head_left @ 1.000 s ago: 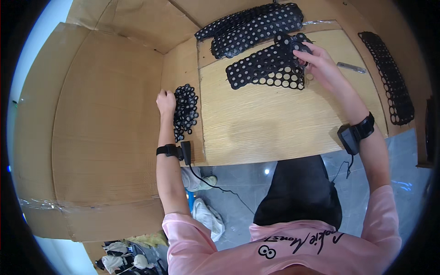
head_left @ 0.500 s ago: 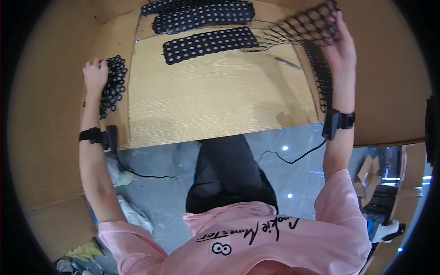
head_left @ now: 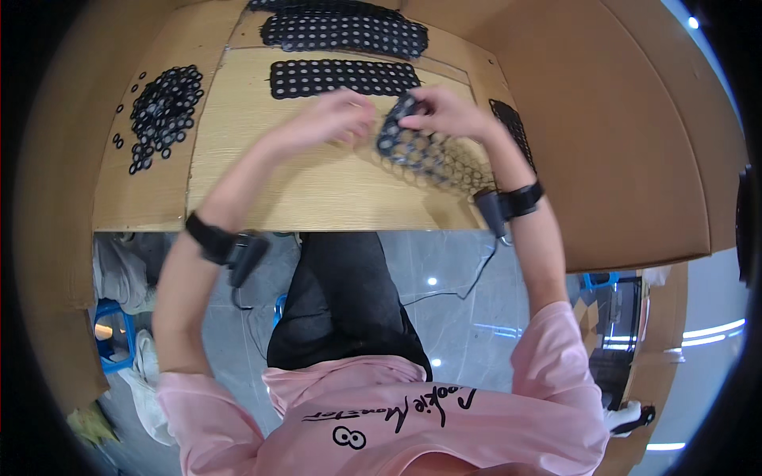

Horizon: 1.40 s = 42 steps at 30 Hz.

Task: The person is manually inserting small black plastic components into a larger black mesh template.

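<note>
My right hand (head_left: 451, 113) pinches the top edge of a black mesh sheet (head_left: 425, 155) of joined rings, which hangs over the board, its lower part blurred. Just left of it is my left hand (head_left: 343, 119), fingers curled together and smeared by motion; whatever they hold is too small to make out. A black perforated strip (head_left: 341, 78) with rows of pale dots lies flat beyond my hands. At the left is a loose heap of small black rings (head_left: 167, 111), a few scattered beside it.
More dotted black strips (head_left: 345, 33) are stacked at the far edge of the wooden board (head_left: 278, 190). Another black mesh (head_left: 512, 127) lies along the right edge, partly behind my right arm. Tall cardboard walls (head_left: 611, 143) enclose the sides. Each wrist wears a strapped black device (head_left: 508, 205).
My left hand has left the ring heap and come over the board's middle. The right hand has brought the mesh sheet inward and nearer. The view has shifted.
</note>
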Tool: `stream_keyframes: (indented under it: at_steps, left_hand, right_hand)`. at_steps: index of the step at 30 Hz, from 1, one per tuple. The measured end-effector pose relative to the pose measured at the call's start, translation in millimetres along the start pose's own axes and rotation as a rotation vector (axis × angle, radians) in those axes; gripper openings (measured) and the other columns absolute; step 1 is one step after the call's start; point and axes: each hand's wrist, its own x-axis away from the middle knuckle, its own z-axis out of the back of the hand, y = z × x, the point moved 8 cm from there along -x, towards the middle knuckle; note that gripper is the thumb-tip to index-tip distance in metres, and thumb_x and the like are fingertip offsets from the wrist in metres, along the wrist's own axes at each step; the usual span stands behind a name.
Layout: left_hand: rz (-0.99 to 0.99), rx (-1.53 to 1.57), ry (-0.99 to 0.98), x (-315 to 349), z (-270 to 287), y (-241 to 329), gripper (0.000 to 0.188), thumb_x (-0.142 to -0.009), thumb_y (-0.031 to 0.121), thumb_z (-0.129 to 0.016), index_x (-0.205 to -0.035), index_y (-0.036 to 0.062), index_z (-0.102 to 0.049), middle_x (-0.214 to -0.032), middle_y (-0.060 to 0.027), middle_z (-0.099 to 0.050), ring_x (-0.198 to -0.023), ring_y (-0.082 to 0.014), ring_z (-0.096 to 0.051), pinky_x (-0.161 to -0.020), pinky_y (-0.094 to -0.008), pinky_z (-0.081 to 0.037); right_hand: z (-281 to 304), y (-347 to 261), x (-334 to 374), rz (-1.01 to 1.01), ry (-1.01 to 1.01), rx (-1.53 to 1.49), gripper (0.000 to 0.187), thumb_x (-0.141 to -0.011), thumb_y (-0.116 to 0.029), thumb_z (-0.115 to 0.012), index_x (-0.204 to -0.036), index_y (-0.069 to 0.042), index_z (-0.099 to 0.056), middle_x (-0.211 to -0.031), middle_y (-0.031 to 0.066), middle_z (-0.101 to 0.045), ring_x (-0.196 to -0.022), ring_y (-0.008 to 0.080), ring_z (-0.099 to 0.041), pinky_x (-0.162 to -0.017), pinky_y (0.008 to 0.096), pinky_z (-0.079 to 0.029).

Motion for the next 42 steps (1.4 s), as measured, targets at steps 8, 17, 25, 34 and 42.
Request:
stream_keyframes:
  at_steps: [8,17,25,34,42]
  left_hand:
    - [0.016,-0.039,-0.047,-20.2,-26.3,-25.4,0.026,-0.093,0.02,-0.061,-0.109,-0.0004,-0.058,-0.076,-0.004,-0.064,-0.056,-0.0097,-0.055,-0.051,-0.0221,-0.045]
    - [-0.096,-0.189,0.115,-23.2,-29.2,-20.9,0.022,-0.093,0.019,-0.058,-0.104,-0.0005,-0.054,-0.079,-0.0119,-0.069,-0.066,-0.0143,-0.062,-0.06,-0.0287,-0.048]
    - [-0.055,-0.303,0.38,2.3,-0.9,-26.8,0.019,-0.094,0.013,-0.056,-0.108,0.0027,-0.048,-0.08,-0.0101,-0.068,-0.068,-0.0106,-0.061,-0.058,-0.0243,-0.045]
    - [-0.007,-0.234,0.357,11.8,8.9,-23.7,0.016,-0.093,0.014,-0.059,-0.1,0.0024,-0.05,-0.077,-0.0071,-0.066,-0.057,-0.0076,-0.053,-0.048,-0.0231,-0.04]
    - [-0.023,-0.161,0.449,7.1,5.0,-34.4,0.021,-0.092,0.014,-0.062,-0.102,-0.0018,-0.053,-0.077,-0.0132,-0.069,-0.061,-0.0079,-0.058,-0.052,-0.0232,-0.043]
  right_hand:
    - [27.4,89.8,39.1,-0.041,0.706,-0.04,0.022,-0.088,-0.019,-0.065,-0.1,0.0,-0.065,-0.087,0.0093,-0.067,-0.082,0.0174,-0.063,-0.074,0.0303,-0.051]
    - [30.4,177.0,70.5,-0.459,0.412,0.188,0.025,-0.082,-0.02,-0.072,-0.088,0.001,-0.06,-0.075,0.006,-0.059,-0.072,0.0136,-0.055,-0.065,0.0291,-0.045]
    - [-24.2,90.8,20.2,-0.301,0.65,-0.744,0.016,-0.089,-0.023,-0.062,-0.092,-0.007,-0.06,-0.072,-0.001,-0.054,-0.064,0.0064,-0.05,-0.056,0.0216,-0.04]
    - [-58.4,51.3,-29.2,-0.067,0.562,-0.969,0.015,-0.093,-0.021,-0.058,-0.091,-0.006,-0.062,-0.069,-0.0024,-0.052,-0.054,0.0041,-0.047,-0.047,0.0187,-0.036]
    - [-63.5,69.0,-33.2,-0.031,0.484,-0.9,0.022,-0.094,-0.021,-0.053,-0.092,-0.005,-0.068,-0.086,-0.0006,-0.063,-0.066,0.0042,-0.049,-0.054,0.0186,-0.038]
